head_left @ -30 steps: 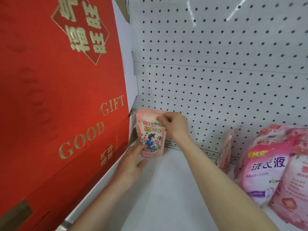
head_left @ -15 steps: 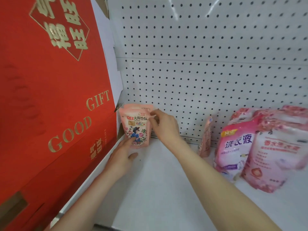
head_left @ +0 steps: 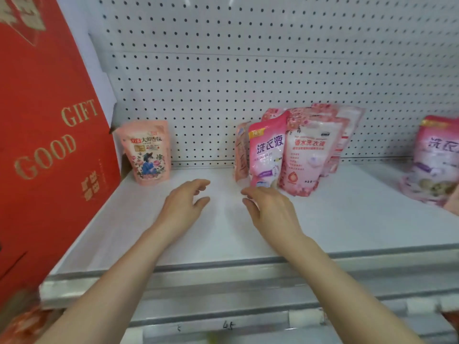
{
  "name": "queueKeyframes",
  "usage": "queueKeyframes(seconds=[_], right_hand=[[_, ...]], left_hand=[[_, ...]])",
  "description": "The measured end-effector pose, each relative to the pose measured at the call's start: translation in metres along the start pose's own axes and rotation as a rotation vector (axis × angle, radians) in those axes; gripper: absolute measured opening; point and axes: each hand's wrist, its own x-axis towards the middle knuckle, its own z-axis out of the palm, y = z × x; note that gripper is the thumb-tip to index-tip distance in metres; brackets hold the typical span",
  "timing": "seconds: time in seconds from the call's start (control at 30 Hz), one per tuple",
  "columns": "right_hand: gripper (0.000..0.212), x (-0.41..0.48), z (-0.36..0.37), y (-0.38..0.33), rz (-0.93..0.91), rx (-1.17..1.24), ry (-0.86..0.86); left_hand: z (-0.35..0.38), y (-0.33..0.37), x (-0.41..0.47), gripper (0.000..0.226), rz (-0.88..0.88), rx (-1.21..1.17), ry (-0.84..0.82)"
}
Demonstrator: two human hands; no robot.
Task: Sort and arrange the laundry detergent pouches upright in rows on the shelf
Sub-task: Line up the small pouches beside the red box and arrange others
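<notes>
lone pouch (head_left: 146, 152) stands on shelf (head_left: 347, 214), left of pouch cluster (head_left: 293, 150).

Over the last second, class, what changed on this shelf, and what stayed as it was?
Both hands let go of the small peach floral pouch and drew back toward the shelf front; the left hand and right hand now hover open, holding nothing. The pouch stays upright at the back left beside the red gift box; the cluster of pink pouches looks unmoved.

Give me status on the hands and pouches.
Left hand and right hand open, empty. Peach pouch upright, back left. Pink pouches bunched ahead; nothing blocking.
</notes>
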Motion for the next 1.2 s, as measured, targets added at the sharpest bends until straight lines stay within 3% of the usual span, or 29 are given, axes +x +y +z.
queueKeyframes(seconds=[0.13,0.3,0.43,0.5,0.67,0.83,0.93,1.03,1.13,1.2], right_hand=[[0.015,-0.016,-0.027,0.039,0.102,-0.098,0.060],[0.012,-0.027,-0.044,0.077,0.211,-0.108,0.124],[0.011,-0.026,-0.046,0.097,0.255,-0.105,0.091],[0.011,-0.021,-0.048,0.103,0.246,-0.094,0.087],[0.010,-0.013,-0.052,0.097,0.202,-0.012,0.056],[0.020,-0.009,-0.035,0.036,0.066,0.224,-0.051],[0.044,0.006,-0.035,-0.013,0.088,0.448,-0.134],[0.064,0.032,-0.036,-0.040,0.216,0.446,-0.158],[0.036,0.058,-0.030,-0.039,0.274,0.322,-0.152],[0.025,0.072,-0.027,-0.037,0.298,0.376,-0.163]], left_hand=[[0.024,0.036,0.038,0.045,-0.020,-0.020,0.004],[0.052,0.066,0.092,0.051,-0.173,-0.102,0.062],[0.070,0.070,0.119,0.028,-0.218,-0.121,0.147],[0.069,0.069,0.123,0.027,-0.209,-0.082,0.208],[0.046,0.065,0.086,0.023,-0.179,0.036,0.290],[0.024,0.065,0.009,0.015,-0.054,0.104,0.340],[0.022,0.066,-0.025,0.035,0.132,0.038,0.203],[0.022,0.060,-0.042,0.050,0.183,0.122,0.050],[0.016,0.043,-0.050,0.052,0.166,0.239,-0.001],[0.007,0.030,-0.053,0.053,0.076,0.252,0.009]])
